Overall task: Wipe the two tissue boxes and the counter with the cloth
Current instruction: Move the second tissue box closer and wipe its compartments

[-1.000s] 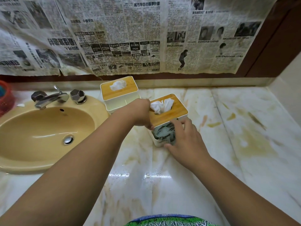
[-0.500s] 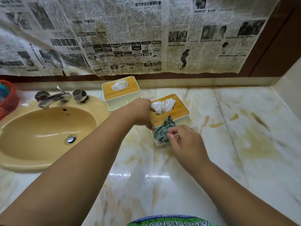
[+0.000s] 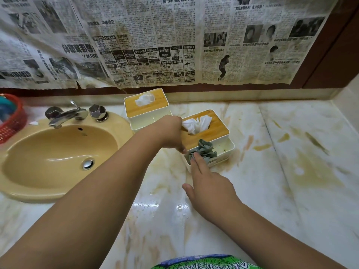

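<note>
Near the worktop's (image 3: 291, 171) back edge, left grip (image 3: 171, 133) clamps the nearer tissue box (image 3: 213, 131); right grip (image 3: 209, 189), flat-fingered on the cloth (image 3: 205, 149), should work into its corners.

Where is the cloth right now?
In the head view, the cloth lies bunched in the front tray of the nearer tissue box, right of the sink, pressed down by the right hand.

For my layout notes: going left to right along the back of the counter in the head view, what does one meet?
Red basket, faucet, rear tissue box, front tissue box.
</note>
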